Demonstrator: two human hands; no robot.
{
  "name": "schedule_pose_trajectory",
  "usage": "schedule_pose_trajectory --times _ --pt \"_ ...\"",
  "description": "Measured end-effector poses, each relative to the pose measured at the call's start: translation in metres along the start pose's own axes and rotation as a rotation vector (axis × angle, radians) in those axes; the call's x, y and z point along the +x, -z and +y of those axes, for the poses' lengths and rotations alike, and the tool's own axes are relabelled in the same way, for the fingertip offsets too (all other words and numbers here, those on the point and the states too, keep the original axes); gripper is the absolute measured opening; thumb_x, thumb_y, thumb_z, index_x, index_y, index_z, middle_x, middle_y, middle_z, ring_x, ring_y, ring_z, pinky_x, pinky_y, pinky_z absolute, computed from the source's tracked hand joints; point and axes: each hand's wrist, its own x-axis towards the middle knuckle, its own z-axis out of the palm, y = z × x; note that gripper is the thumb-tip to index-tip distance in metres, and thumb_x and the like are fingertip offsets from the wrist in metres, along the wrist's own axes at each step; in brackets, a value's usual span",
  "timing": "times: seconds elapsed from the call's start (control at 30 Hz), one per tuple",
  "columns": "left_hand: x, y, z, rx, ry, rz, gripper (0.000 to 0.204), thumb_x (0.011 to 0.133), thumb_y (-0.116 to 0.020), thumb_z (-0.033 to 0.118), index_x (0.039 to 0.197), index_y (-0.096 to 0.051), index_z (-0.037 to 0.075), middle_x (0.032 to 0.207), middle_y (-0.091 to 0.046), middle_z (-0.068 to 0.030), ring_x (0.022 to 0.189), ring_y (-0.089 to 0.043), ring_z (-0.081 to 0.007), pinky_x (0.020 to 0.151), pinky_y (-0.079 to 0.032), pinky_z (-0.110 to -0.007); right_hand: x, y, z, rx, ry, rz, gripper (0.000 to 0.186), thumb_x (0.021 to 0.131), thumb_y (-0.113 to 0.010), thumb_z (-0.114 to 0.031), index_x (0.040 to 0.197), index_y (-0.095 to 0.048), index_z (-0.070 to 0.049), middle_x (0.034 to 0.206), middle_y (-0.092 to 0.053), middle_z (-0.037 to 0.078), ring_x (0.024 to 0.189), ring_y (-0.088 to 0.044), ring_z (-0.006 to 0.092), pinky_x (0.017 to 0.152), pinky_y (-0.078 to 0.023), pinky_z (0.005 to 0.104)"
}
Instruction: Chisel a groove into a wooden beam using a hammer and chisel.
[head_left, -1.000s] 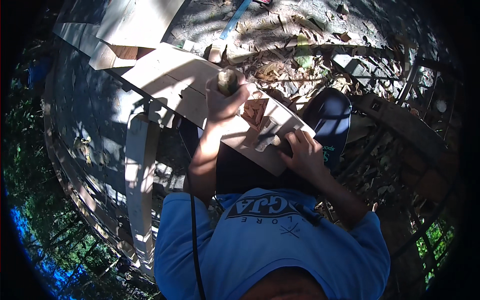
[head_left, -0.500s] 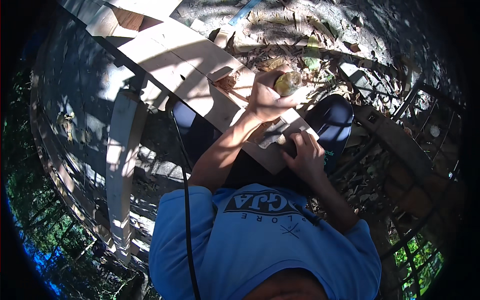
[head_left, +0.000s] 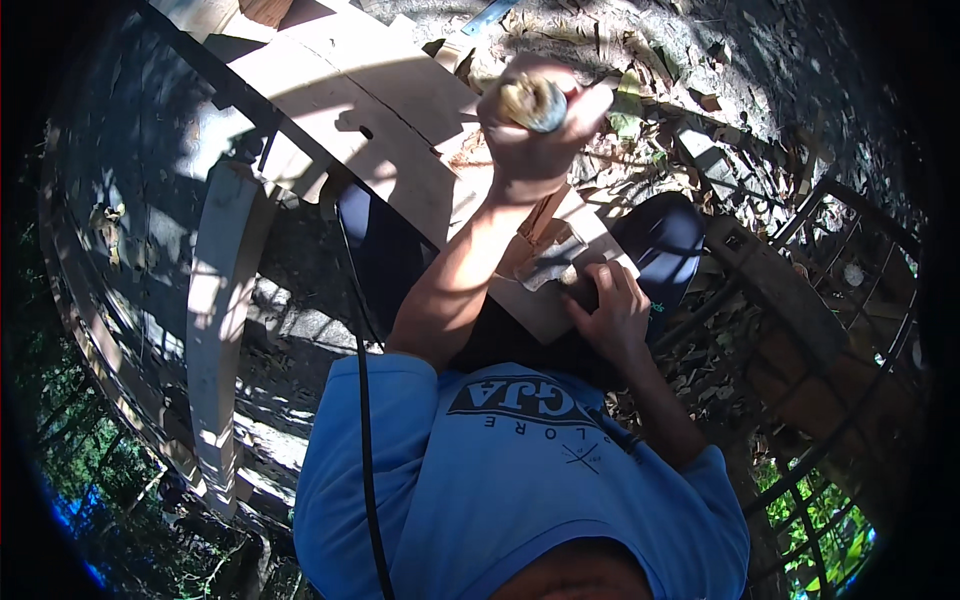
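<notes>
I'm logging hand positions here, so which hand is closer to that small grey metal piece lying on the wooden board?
The right hand: its fingertips rest at the grey metal piece on the wooden board. The left hand is raised above it, closed round a tool handle.

No packages, labels, signs or screens show here; only dark print on the blue shirt (head_left: 520, 470), near centre.
</notes>
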Motion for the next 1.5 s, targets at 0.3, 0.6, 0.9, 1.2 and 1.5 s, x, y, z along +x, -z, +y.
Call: schedule_pose_trajectory --times 0.3,0.6,0.9,1.2,1.5 --pt "0.025 0.063 0.046 -0.337 0.164 -0.257 0.04 0.099 -0.063 0.025 0.124 -0.047 -0.002 0.092 -0.064 -0.013 0.07 -0.06 -0.0154 0.064 -0.053 -0.029 -0.002 -0.005 0.004 0.013 -0.023 -0.028 0.046 0.075 -0.083 -0.031 0.106 -0.061 -0.007 0.102 -0.064 0.008 0.096 -0.064 0.0302 0.078 -0.054 0.0437" --pt "-0.011 0.04 0.041 -0.277 0.431 -0.134 0.039 0.09 -0.077 0.016 0.116 -0.05 0.005 0.083 -0.059 0.0017 0.066 -0.053 -0.0058 0.058 -0.044 -0.022 -0.005 0.018 0.007 0.115 -0.097 -0.243 0.053 0.08 -0.077 -0.038 0.116 -0.058 -0.004 0.115 -0.063 0.016 0.105 -0.064 0.0359 0.087 -0.052 0.0479" --pt "-0.044 0.029 0.06 -0.082 0.588 -0.23 0.03 0.083 -0.085 0.019 0.093 -0.06 0.006 0.075 -0.058 0.0035 0.066 -0.053 -0.0052 0.061 -0.044 -0.023 -0.023 0.043 0.016 0.378 -0.29 -0.312 0.048 0.087 -0.073 -0.035 0.116 -0.059 -0.001 0.093 -0.068 0.021 0.09 -0.067 0.0402 0.079 -0.051 0.0477" --pt "-0.049 0.011 0.073 -0.086 0.643 -0.206 0.024 0.077 -0.083 0.005 0.086 -0.061 0.005 0.073 -0.058 0.0039 0.066 -0.054 -0.0063 0.062 -0.045 -0.025 0.044 0.162 0.015 0.803 -0.202 -0.114 0.039 0.08 -0.077 -0.022 0.105 -0.058 0.001 0.074 -0.054 0.005 0.065 -0.051 0.0141 0.06 -0.042 0.0315" --pt "-0.072 0.018 0.069 0.009 0.513 -0.048 0.01 0.085 -0.073 0.005 0.084 -0.063 0.005 0.065 -0.058 0.003 0.053 -0.052 -0.0052 0.049 -0.042 -0.025 0.099 0.191 -0.045 0.086 0.584 -0.143 0.032 0.09 -0.069 -0.022 0.11 -0.054 -0.002 0.068 -0.055 0.011 0.054 -0.052 0.0336 0.057 -0.051 0.0403"
